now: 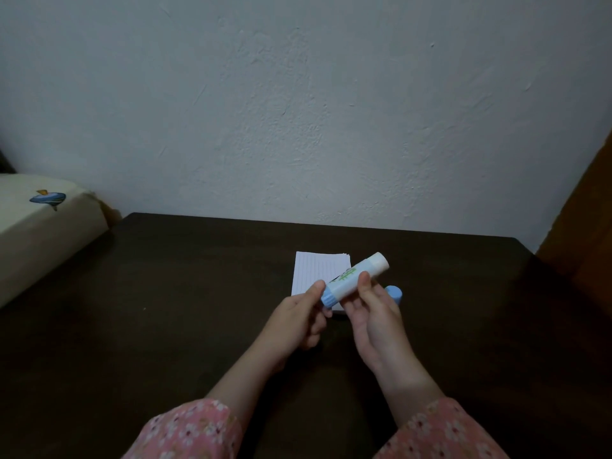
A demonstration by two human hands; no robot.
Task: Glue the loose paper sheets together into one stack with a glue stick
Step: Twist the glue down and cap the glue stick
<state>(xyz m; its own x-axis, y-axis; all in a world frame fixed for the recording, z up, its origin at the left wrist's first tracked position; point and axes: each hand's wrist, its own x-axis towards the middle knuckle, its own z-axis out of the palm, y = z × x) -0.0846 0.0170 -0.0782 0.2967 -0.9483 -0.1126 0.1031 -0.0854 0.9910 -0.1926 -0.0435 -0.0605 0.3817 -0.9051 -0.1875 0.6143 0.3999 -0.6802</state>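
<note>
A small stack of lined white paper sheets [317,272] lies on the dark table [198,293]. Above it I hold an uncapped glue stick [356,278], white with a blue base, tilted up to the right. My left hand [303,321] pinches its blue base end. My right hand [374,321] grips the middle of the tube with thumb and fingers. A blue cap [394,293] shows just behind my right hand; whether that hand holds it or it rests on the table is unclear.
A textured white wall rises right behind the table's far edge. A cream cushion or mattress [43,226] with a blue whale print sits at the left. Something brown [583,226] stands at the right edge.
</note>
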